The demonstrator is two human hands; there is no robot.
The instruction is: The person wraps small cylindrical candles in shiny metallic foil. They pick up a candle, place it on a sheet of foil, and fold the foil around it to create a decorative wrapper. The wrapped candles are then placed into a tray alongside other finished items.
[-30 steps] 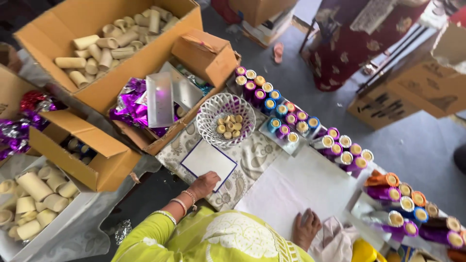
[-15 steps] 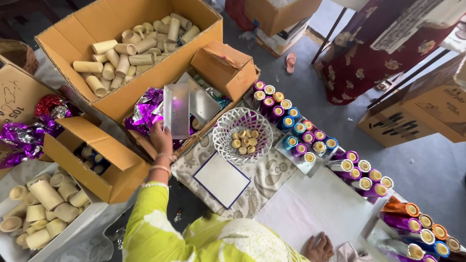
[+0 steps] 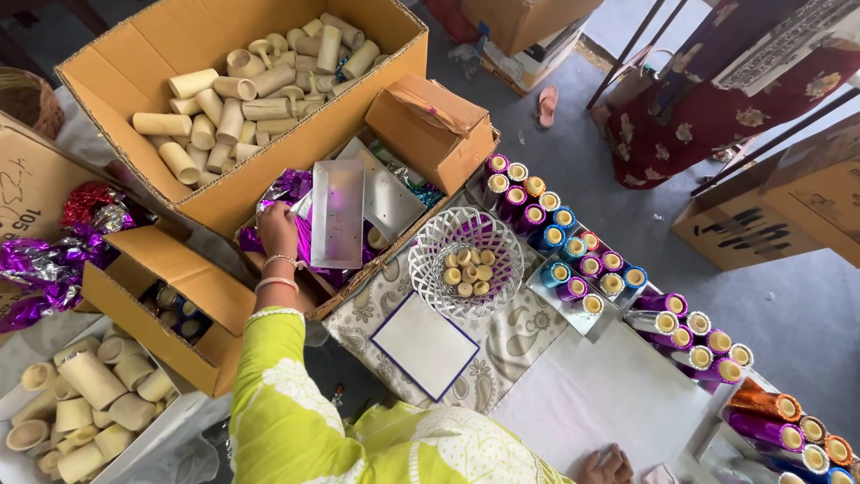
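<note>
Head view: left hand touches purple foil sheets.

a large open brown carton stood top left. a small closed brown box sat right of it. an open brown carton lay lower left; more brown cartons stood far right.

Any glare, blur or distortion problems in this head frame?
Head view: sharp throughout, soft even daylight, faint shadows; glare only on the silver foil sheets beside the left hand; wide-angle bending tilts the big cardboard box; right hand cut off at the bottom edge.
</note>
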